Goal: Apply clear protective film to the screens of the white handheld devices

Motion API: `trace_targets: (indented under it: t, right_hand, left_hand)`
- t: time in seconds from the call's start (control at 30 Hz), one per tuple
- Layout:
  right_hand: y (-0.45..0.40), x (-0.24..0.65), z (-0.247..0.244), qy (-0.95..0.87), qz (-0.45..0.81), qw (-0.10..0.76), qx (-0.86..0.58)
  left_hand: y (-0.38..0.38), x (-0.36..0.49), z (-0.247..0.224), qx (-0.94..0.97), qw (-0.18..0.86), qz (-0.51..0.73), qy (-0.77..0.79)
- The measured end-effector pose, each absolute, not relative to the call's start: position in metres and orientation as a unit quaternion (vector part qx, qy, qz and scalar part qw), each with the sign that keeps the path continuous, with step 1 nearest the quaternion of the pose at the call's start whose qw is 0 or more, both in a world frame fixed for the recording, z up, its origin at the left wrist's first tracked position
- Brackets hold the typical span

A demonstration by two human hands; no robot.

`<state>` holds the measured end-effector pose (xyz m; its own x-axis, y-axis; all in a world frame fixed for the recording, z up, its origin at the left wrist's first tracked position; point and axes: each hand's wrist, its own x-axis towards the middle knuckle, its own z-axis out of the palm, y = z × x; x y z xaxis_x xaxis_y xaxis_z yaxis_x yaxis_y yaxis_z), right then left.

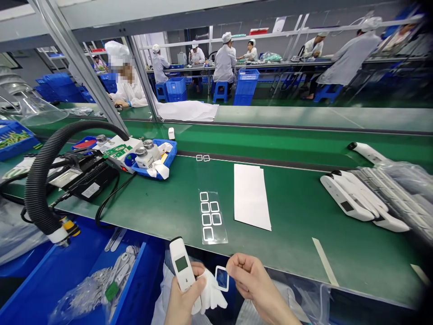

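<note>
My left hand (185, 298) is wrapped round a white handheld device (182, 266) with a small dark greenish screen and a black tip, held upright in front of the bench edge. White glove-like fabric (212, 291) bunches beside that hand's fingers; I cannot tell whether it is worn or held. Between thumb and forefinger, my right hand (252, 282) pinches a square screen cover (222, 277) with a white border and see-through middle, just right of the device and apart from it. Ahead on the bench, a clear sheet (219, 237) carries several similar white-bordered squares.
White paper (252, 196) lies right of the sheet. More white devices (358, 198) are stacked at right. A black hose (34, 180), a blue tray (172, 155) with bottles and a blue drawer (135, 266) of parts are at left. A co-worker (130, 85) sits across the bench.
</note>
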<state>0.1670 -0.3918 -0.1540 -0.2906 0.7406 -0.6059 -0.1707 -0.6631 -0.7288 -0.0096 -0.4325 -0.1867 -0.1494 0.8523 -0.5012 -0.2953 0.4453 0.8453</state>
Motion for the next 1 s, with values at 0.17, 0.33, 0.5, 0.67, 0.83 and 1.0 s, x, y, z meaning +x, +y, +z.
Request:
trace_targets:
  t: [0.17,0.33,0.5,0.67,0.83,1.0]
  right_hand:
    - [-0.393,0.164,-0.154,-0.273,0.760,0.304,-0.505]
    - [-0.394,0.160,-0.154,-0.264,0.777,0.287,-0.495]
    - [-0.394,0.157,-0.150,-0.274,0.773,0.293,-0.492]
    - [-0.390,0.161,-0.149,-0.280,0.742,0.321,-0.518]
    - [-0.383,0.169,-0.151,-0.264,0.724,0.353,-0.530]
    - [-0.380,0.176,-0.149,-0.242,0.730,0.357,-0.529]
  left_hand:
    - [-0.434,0.003,-0.186,0.194,0.636,0.494,0.561]
    - [-0.431,0.016,-0.179,0.168,0.670,0.500,0.522]
    - [-0.428,0.021,-0.171,0.168,0.687,0.483,0.515]
    - [-0.435,0.018,-0.180,0.199,0.692,0.485,0.496]
    - [-0.439,0.008,-0.191,0.226,0.664,0.482,0.526]
    - [-0.416,-0.019,-0.168,0.266,0.588,0.468,0.603]
